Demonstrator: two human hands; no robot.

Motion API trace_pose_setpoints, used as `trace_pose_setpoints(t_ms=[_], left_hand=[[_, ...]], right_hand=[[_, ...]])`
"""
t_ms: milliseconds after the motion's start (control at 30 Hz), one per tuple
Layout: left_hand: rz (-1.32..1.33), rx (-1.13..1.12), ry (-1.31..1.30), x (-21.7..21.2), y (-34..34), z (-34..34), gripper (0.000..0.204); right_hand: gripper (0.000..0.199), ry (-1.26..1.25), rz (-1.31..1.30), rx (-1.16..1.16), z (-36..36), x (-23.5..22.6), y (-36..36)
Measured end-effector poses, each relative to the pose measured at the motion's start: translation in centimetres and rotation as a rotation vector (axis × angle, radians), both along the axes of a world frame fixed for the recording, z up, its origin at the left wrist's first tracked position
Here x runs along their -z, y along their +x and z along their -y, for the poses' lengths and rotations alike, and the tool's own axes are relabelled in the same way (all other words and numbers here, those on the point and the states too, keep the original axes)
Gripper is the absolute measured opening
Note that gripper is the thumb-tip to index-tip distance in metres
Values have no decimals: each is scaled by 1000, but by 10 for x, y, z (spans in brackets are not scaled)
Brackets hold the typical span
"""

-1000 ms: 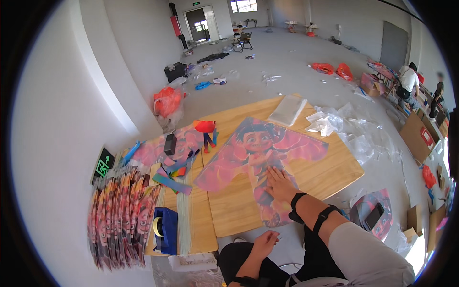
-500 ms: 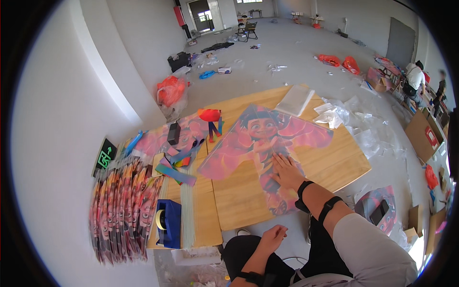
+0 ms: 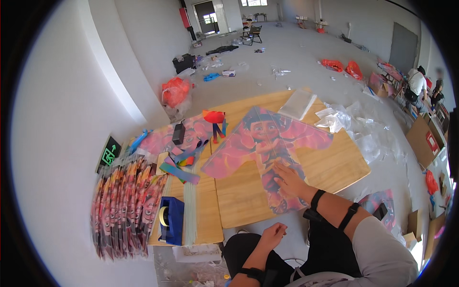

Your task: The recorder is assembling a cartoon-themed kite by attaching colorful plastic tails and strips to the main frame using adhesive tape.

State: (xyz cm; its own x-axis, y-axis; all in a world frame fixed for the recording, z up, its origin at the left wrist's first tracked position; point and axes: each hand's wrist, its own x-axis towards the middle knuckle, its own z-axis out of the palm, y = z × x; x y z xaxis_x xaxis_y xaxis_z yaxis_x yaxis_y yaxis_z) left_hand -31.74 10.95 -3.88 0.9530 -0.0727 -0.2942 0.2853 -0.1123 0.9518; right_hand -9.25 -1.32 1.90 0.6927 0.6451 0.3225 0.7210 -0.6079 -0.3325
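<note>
A printed kite (image 3: 262,129) with a cartoon figure, in pinks and dark tones, lies spread on the wooden table (image 3: 334,162). My right hand (image 3: 288,180) rests on the lower middle of this kite, palm down with fingers stretched out. Over my left thigh, apart from the table, my left hand (image 3: 273,236) is held with its fingers curled in, and nothing shows in it. Left of the kite are rainbow-coloured ribbons (image 3: 179,172) and a blue tape dispenser (image 3: 173,222) with a yellowish roll. Pale thin rods (image 3: 191,210) lie beside the dispenser.
Several packed kites (image 3: 126,205) hang over the table's left edge, next to a green exit sign (image 3: 109,154). A black block (image 3: 179,134) sits on another printed sheet (image 3: 160,138). Clear plastic sleeves (image 3: 297,104) lie at the far edge. Cartons (image 3: 423,138) and two people are at right.
My right hand has slid slightly down the kite toward me. The view has shifted a little; my left hand stays curled over my thigh.
</note>
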Motion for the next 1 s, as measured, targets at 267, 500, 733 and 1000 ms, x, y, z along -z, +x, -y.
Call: trace_pose_setpoints(t_ms=[267,500,733,1000], left_hand=[[1,17,132,18,3,2,29],[22,-11,202,13,-3,-9,27],[488,-229,597,-16,-14,2,21],[677,-291,846,-32,-10,9,35]], right_hand=[[27,692,-1007,-644,71,-209,-128],[33,854,-1129,-1771,80,-346,-239],[26,877,-1112,-1731,113,-370,-292],[24,972,-1092,-1671,152,-381,-317]])
